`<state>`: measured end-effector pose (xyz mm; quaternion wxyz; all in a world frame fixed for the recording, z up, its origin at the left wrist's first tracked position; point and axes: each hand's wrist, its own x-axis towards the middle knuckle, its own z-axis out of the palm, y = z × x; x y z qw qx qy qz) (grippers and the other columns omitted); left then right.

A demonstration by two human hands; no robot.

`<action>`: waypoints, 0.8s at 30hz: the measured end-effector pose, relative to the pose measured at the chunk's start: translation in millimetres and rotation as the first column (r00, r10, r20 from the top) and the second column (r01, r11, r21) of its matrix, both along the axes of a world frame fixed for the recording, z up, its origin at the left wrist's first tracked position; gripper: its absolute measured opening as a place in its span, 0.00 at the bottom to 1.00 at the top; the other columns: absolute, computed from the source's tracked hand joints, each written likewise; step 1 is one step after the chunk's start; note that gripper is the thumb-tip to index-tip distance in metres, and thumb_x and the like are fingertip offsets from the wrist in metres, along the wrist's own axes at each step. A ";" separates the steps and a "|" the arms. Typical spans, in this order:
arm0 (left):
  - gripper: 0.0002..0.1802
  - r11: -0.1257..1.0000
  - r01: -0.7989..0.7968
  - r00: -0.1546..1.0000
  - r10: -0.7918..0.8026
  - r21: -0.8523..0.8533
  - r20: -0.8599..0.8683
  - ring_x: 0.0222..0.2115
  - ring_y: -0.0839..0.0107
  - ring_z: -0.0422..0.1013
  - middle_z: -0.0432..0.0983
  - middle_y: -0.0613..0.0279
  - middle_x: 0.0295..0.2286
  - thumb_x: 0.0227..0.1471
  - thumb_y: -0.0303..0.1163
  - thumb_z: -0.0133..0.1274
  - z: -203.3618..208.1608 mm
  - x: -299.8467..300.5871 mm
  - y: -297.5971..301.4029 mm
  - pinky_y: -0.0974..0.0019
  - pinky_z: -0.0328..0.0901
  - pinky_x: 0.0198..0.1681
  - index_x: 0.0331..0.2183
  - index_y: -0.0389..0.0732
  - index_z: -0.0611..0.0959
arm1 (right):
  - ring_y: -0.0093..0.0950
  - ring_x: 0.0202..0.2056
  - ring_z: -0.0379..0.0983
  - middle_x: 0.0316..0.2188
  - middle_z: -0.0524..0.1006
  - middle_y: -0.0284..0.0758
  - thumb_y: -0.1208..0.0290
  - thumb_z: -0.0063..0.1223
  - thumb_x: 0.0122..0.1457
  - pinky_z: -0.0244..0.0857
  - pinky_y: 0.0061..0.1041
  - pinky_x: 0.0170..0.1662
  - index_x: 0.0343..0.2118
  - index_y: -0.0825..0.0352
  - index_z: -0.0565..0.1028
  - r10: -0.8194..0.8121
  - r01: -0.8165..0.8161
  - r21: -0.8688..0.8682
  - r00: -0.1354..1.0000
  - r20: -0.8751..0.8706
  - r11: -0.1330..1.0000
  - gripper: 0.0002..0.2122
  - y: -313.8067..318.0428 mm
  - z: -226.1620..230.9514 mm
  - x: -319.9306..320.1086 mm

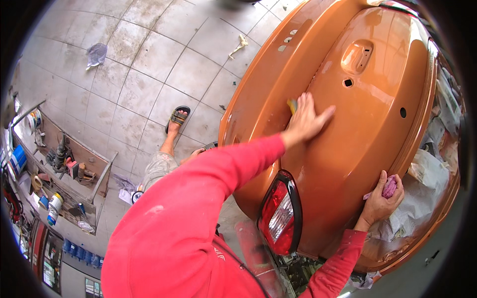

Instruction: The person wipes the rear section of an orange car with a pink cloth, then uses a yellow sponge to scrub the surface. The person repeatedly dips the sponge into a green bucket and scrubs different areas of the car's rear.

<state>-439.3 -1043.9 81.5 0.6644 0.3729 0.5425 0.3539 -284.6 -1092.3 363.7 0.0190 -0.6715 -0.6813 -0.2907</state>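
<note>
My left hand (305, 120) lies palm down on an orange car's tailgate (343, 134), fingers stretched and thumb spread. A small yellow piece (292, 105) peeks out beside the fingers; most of it is hidden, so its kind cannot be told. My right hand (380, 203) is closed round a crumpled pink cloth (390, 187) near the tailgate's right edge. Between my arms sits a red and clear tail light (281, 213) with a black surround. A recess (357, 57) and dark holes show farther up the panel.
Plastic and paper sheeting (422, 184) fills the opening right of the tailgate. On the left, a tool cart (94, 174) carries power tools, tape and cans. A crumpled plastic scrap (96, 54) lies on the tiled floor (164, 59). My sandalled foot (178, 118) stands beside the car.
</note>
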 end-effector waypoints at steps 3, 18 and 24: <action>0.60 0.985 0.014 0.999 -0.022 0.169 0.045 0.76 0.41 0.41 0.43 0.24 0.72 0.65 0.66 0.52 -46.1 0.4 -27.2 0.50 0.41 0.78 0.73 0.24 0.52 | 0.41 0.46 0.79 0.43 0.82 0.38 0.61 0.76 0.58 0.74 0.42 0.51 0.46 0.65 0.81 0.002 -0.002 -0.020 1.000 0.006 1.000 0.18 2.7 -0.3 -6.6; 0.55 0.936 -0.114 0.993 0.112 0.334 0.025 0.76 0.41 0.42 0.45 0.27 0.73 0.68 0.60 0.51 -10.0 6.8 -15.3 0.50 0.42 0.77 0.72 0.23 0.54 | 0.42 0.47 0.79 0.43 0.81 0.39 0.61 0.75 0.59 0.73 0.42 0.52 0.47 0.65 0.81 -0.023 0.023 -0.037 1.000 -0.010 0.999 0.18 -3.9 1.8 2.0; 0.57 0.974 -0.049 0.998 0.041 0.221 0.039 0.76 0.38 0.38 0.40 0.27 0.74 0.67 0.60 0.51 6.3 9.1 -122.7 0.47 0.37 0.78 0.73 0.24 0.49 | 0.44 0.48 0.78 0.45 0.80 0.42 0.63 0.75 0.59 0.73 0.43 0.53 0.47 0.65 0.81 -0.027 0.027 -0.015 1.000 0.001 1.000 0.18 -13.2 9.1 1.1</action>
